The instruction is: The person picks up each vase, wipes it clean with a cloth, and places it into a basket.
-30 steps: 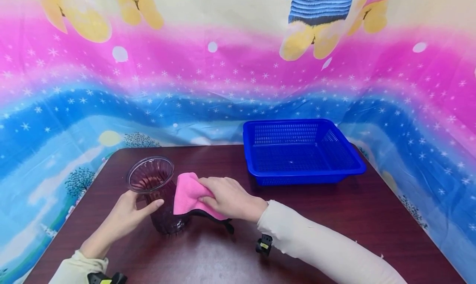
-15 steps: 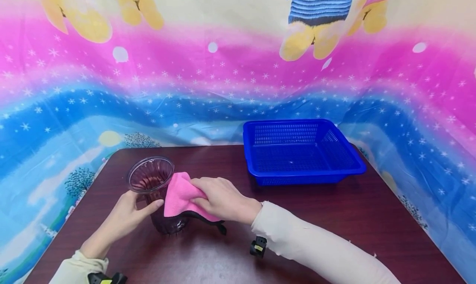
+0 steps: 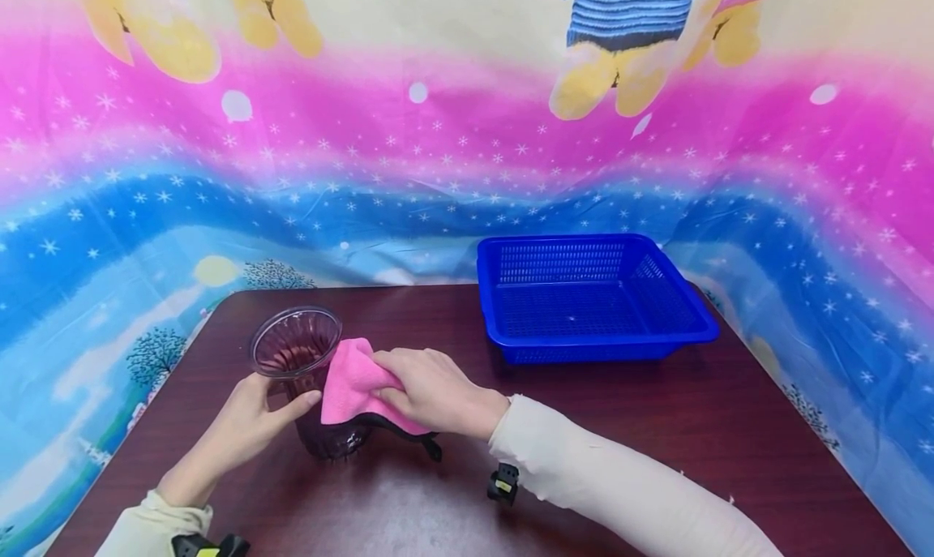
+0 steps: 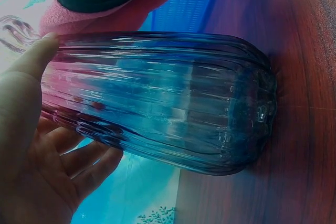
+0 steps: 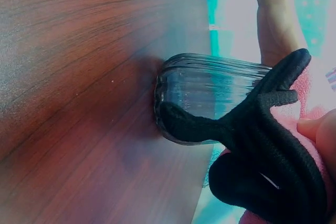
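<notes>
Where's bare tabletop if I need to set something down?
The table is bare between the blue basket and the right sleeve, and farther back between basket and glass vase. Crowded: the left side, where the left hand grips the vase and the right hand holds the pink cloth beside it.

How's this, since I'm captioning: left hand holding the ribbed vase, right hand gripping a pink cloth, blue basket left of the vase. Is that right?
No: the head view shows the blue basket right of the ribbed vase. The left hand holds the vase; the right hand grips the pink cloth.
</notes>
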